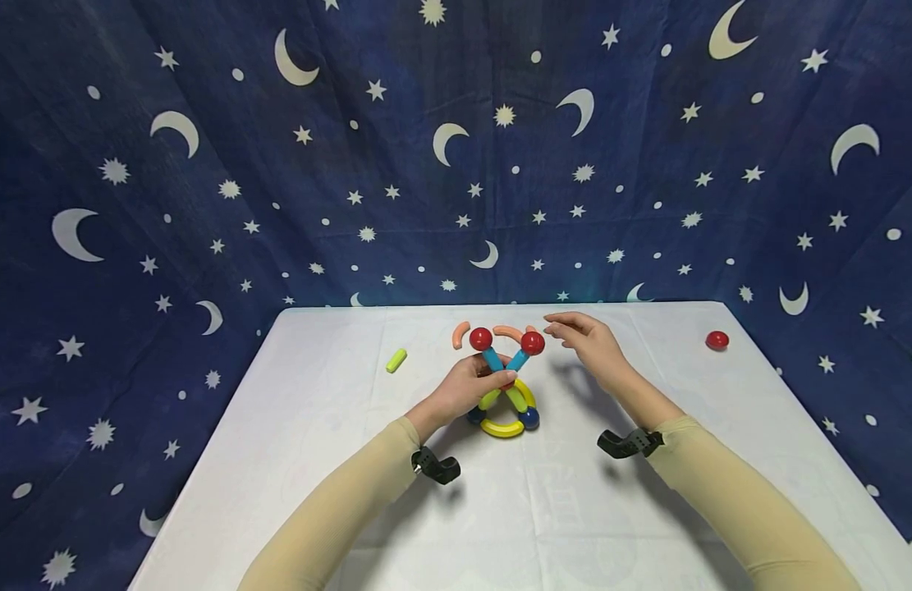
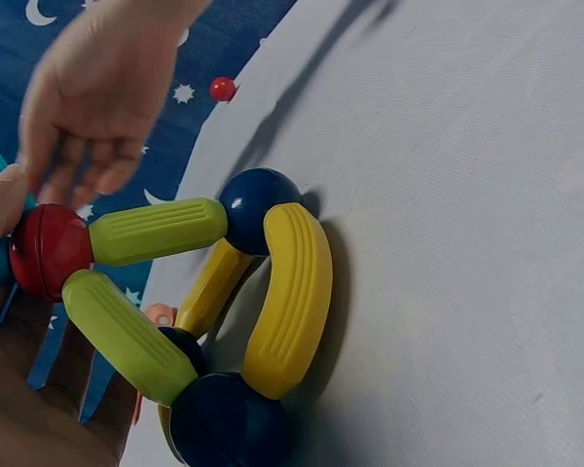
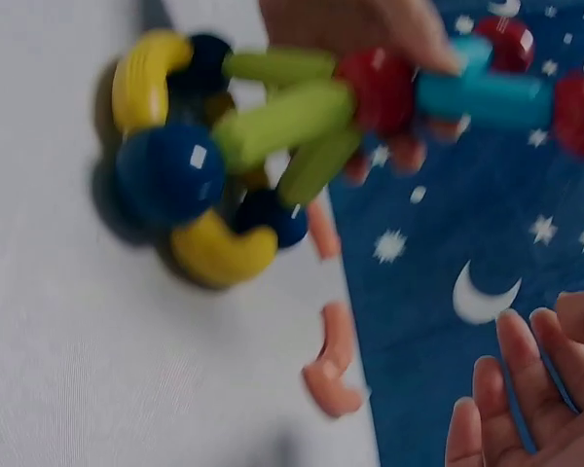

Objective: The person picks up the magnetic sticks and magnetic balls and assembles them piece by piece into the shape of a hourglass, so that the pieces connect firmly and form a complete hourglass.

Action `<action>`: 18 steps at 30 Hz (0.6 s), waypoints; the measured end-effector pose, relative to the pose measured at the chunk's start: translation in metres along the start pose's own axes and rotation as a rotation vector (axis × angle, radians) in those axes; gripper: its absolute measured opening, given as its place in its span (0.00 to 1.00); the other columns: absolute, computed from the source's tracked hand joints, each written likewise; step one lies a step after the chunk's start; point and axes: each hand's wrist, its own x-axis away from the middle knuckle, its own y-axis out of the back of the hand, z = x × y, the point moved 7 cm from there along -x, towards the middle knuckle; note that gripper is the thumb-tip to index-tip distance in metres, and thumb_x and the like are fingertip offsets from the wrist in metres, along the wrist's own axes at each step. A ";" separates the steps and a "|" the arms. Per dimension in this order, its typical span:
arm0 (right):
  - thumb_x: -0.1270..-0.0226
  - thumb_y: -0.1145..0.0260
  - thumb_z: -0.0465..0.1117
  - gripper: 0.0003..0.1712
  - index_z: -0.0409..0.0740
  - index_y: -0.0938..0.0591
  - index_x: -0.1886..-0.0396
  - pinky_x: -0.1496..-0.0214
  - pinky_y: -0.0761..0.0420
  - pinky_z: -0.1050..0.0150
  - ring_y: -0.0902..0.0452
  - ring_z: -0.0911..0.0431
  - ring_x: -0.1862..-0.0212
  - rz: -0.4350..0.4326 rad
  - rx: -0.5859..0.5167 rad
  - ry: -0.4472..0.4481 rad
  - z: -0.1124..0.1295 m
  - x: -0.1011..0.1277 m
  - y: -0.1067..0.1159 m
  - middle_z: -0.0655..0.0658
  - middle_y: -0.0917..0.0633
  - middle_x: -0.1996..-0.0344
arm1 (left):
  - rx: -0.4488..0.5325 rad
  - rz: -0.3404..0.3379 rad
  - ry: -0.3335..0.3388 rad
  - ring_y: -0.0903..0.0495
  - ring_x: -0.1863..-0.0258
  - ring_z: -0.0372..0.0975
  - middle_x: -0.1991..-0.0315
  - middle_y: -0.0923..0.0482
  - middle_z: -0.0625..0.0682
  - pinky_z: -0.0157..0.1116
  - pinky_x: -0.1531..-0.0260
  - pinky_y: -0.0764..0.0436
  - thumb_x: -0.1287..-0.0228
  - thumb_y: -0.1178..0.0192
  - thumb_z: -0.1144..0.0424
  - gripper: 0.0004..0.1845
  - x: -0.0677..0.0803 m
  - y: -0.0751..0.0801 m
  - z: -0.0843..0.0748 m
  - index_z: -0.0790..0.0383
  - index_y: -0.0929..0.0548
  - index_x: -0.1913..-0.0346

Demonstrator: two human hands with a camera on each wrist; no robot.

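Left hand (image 1: 466, 390) grips the magnetic rod-and-ball structure (image 1: 506, 386) at its central red ball, fingers curled round it; the structure stands mid-worktop (image 1: 337, 460) on a ring of yellow curves and dark blue balls. Right hand (image 1: 592, 341) hovers just beside the upper red ball, fingers relaxed, holding nothing. Loose red ball (image 1: 717, 340) lies far right; green rod (image 1: 396, 359) left.

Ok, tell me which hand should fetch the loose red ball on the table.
Right. The right hand hovers open and free on the red ball's side, while the left hand grips the toy structure, likely steadying it.
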 end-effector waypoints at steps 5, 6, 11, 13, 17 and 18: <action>0.23 0.37 0.49 0.23 0.41 0.20 0.36 0.36 0.28 0.41 0.24 0.46 0.40 -0.031 0.014 -0.076 -0.024 -0.013 0.002 0.38 0.18 0.42 | -0.011 0.009 -0.012 0.16 0.57 0.41 0.60 0.13 0.50 0.42 0.48 0.23 0.28 0.35 0.52 0.15 0.000 0.000 0.000 0.57 0.14 0.48; 0.23 0.37 0.49 0.23 0.42 0.20 0.36 0.35 0.28 0.41 0.24 0.45 0.40 -0.035 0.017 -0.089 -0.027 -0.014 0.002 0.38 0.18 0.42 | -0.011 0.012 -0.015 0.17 0.57 0.41 0.60 0.13 0.50 0.42 0.48 0.23 0.28 0.35 0.52 0.15 0.000 -0.001 0.000 0.57 0.14 0.48; 0.23 0.37 0.48 0.23 0.43 0.21 0.35 0.36 0.27 0.41 0.25 0.42 0.38 -0.028 0.059 -0.139 -0.038 -0.022 0.000 0.37 0.18 0.42 | -0.008 0.017 -0.022 0.17 0.57 0.41 0.61 0.13 0.51 0.42 0.49 0.23 0.28 0.35 0.52 0.14 -0.001 -0.001 0.000 0.58 0.14 0.49; 0.23 0.38 0.46 0.23 0.41 0.21 0.35 0.36 0.27 0.42 0.26 0.42 0.37 -0.015 0.094 -0.148 -0.041 -0.026 -0.003 0.36 0.19 0.41 | -0.007 0.014 -0.018 0.17 0.57 0.41 0.62 0.13 0.50 0.42 0.49 0.23 0.28 0.35 0.52 0.14 -0.001 -0.001 0.000 0.58 0.14 0.49; 0.24 0.38 0.45 0.23 0.39 0.21 0.35 0.37 0.26 0.42 0.26 0.40 0.37 0.015 0.213 -0.157 -0.046 -0.034 -0.009 0.35 0.20 0.39 | 0.000 0.012 -0.015 0.17 0.57 0.41 0.61 0.13 0.52 0.42 0.48 0.24 0.27 0.35 0.53 0.14 -0.001 0.000 -0.001 0.60 0.14 0.49; 0.24 0.38 0.46 0.24 0.39 0.21 0.35 0.37 0.25 0.43 0.26 0.40 0.37 0.019 0.246 -0.159 -0.047 -0.036 -0.010 0.35 0.20 0.39 | 0.003 0.012 -0.013 0.17 0.57 0.41 0.61 0.13 0.52 0.42 0.48 0.23 0.27 0.36 0.53 0.14 -0.001 0.000 -0.001 0.60 0.14 0.49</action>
